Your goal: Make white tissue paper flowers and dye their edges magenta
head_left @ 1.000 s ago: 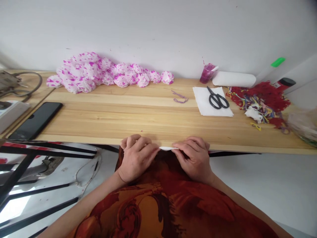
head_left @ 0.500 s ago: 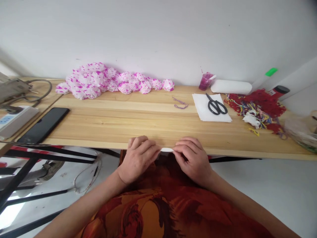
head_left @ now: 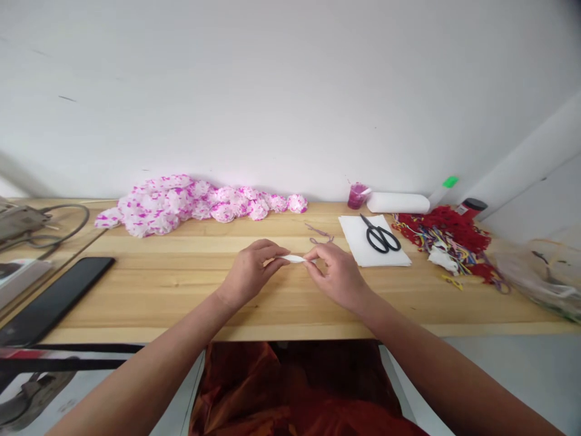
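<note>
The thin white strip (head_left: 293,259) is over the counter (head_left: 136,284), pinched near its ends by left hand (head_left: 252,270) and right hand (head_left: 336,272), each grip closed on it. It looks like light, soft paper, easily creased or torn, so gentle end pinches suit it. Beyond, scissors (head_left: 376,231) lie on white sheets (head_left: 354,241).

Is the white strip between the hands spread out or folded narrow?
Narrow, not spread: the white strip shows as a slim sliver, pinched by the left hand and right hand. Individual folds can't be made out.
</note>
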Demonstrator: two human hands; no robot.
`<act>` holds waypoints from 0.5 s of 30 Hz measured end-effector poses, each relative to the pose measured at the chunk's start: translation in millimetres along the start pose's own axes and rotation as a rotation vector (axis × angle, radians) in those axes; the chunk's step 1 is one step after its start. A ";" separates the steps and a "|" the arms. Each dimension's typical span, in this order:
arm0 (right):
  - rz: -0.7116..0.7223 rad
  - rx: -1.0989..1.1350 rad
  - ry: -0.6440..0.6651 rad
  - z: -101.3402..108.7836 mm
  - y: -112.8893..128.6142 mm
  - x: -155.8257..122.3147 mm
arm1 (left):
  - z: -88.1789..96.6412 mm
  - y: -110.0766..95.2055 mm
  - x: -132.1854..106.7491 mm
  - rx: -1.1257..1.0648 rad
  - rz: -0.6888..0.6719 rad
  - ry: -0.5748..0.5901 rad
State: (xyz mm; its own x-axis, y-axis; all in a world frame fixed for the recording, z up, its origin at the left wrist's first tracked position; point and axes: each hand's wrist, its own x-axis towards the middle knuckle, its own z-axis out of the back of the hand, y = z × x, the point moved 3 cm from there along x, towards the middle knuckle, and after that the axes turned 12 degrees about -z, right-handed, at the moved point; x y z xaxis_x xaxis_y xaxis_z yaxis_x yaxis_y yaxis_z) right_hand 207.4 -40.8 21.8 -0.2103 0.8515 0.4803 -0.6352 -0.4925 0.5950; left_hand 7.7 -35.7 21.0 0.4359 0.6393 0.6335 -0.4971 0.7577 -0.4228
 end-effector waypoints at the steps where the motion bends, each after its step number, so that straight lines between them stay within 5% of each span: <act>1: 0.006 0.001 0.007 -0.4 -1.1 3.4 | -0.6 3.5 3.9 -0.020 0.006 -0.003; 6: 0.042 -0.031 0.036 -0.4 -7.6 21.0 | -3.7 16.9 24.9 -0.079 0.056 0.014; 15: -0.166 0.040 0.125 -6.8 -21.3 46.8 | -16.3 32.2 48.2 -0.093 0.022 0.021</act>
State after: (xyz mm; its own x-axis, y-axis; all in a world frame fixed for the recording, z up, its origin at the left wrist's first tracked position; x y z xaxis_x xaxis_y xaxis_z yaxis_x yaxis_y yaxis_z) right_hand 206.0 10.8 27.2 -0.1976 0.9360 0.2913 -0.6395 -0.3483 0.6854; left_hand 24.9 21.6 27.4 0.4420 0.6581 0.6096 -0.4354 0.7515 -0.4956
